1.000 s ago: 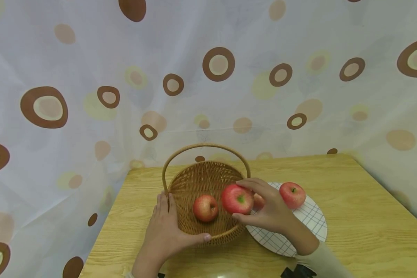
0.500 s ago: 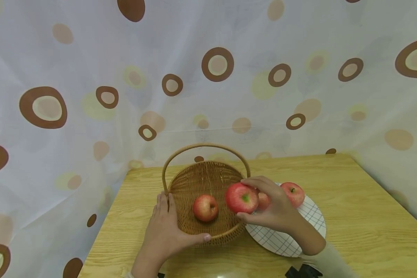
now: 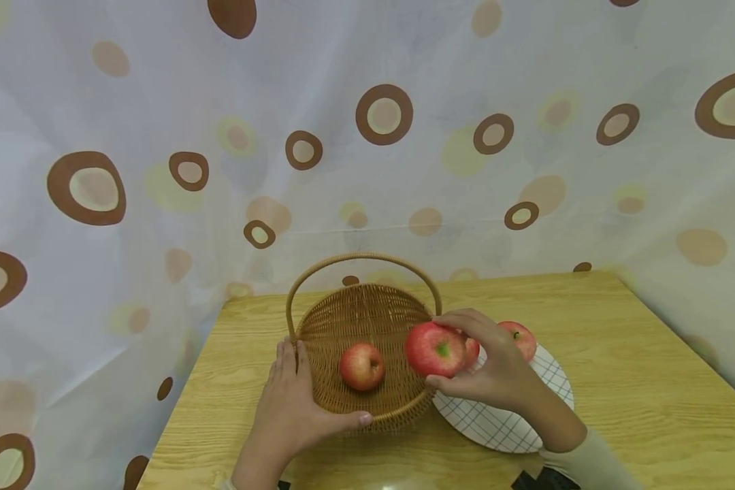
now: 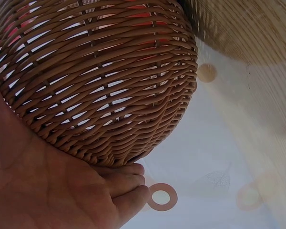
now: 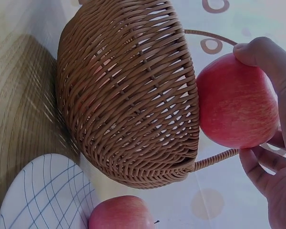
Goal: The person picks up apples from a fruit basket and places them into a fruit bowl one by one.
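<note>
In the head view, my right hand (image 3: 496,364) holds a red apple (image 3: 439,349) between thumb and fingertips, at the right rim of the wicker basket (image 3: 398,309). The right wrist view has this apple (image 5: 238,100) close over the rim, the thumb on one side and fingers on the other. Another apple (image 3: 362,367) lies inside the basket. My left hand (image 3: 294,408) rests spread against the basket's near left side, its thumb along the front rim. In the left wrist view, the palm (image 4: 52,186) and straight fingers lie against the weave.
Right of the basket, a white checked plate (image 3: 496,430) bears an apple (image 3: 519,339). Part of a further apple (image 3: 472,352) shows behind the held one. The basket's tall arched handle (image 3: 364,256) rises above its rim. A spotted curtain (image 3: 441,184) hangs behind the wooden table (image 3: 643,381).
My right hand has moved a little to the right with the apple, from over the basket towards its right rim. The left hand and the basket have stayed in place.
</note>
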`<control>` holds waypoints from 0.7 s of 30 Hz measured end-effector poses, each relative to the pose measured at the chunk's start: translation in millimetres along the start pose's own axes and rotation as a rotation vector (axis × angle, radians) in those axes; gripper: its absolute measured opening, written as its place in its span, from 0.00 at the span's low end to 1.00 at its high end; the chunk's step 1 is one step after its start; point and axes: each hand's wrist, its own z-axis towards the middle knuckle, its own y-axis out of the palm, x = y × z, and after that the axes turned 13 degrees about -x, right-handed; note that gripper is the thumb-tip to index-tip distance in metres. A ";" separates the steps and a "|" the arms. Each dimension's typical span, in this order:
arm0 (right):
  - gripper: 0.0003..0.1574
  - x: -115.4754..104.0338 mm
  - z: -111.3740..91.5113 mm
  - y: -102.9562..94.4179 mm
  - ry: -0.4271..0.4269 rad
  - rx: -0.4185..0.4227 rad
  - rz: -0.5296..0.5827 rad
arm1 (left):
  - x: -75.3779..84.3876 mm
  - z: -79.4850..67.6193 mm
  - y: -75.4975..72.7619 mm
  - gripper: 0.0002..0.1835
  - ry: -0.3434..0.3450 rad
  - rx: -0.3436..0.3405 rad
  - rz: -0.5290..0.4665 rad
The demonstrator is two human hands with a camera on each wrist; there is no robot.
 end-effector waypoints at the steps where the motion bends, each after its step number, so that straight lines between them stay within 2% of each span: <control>1: 0.52 0.0 -0.5 -0.5 -0.005 0.004 -0.007 | -0.1 0.0 0.1 0.90 -0.001 -0.002 -0.003; 4: 0.52 0.0 -1.5 -2.2 -0.015 0.013 -0.033 | -0.1 -0.1 0.0 0.91 -0.006 -0.010 -0.002; 11: 0.50 -0.8 -6.2 -5.8 0.056 0.004 -0.004 | 0.1 -0.2 -0.3 0.91 -0.014 -0.029 -0.003; 18: 0.53 3.5 -7.7 -9.5 -0.029 0.035 -0.035 | 0.0 0.4 0.1 0.91 -0.014 -0.031 0.004; 21: 0.54 4.3 -9.6 -11.6 -0.032 0.043 -0.057 | 0.1 0.2 -0.1 0.91 -0.008 -0.024 0.006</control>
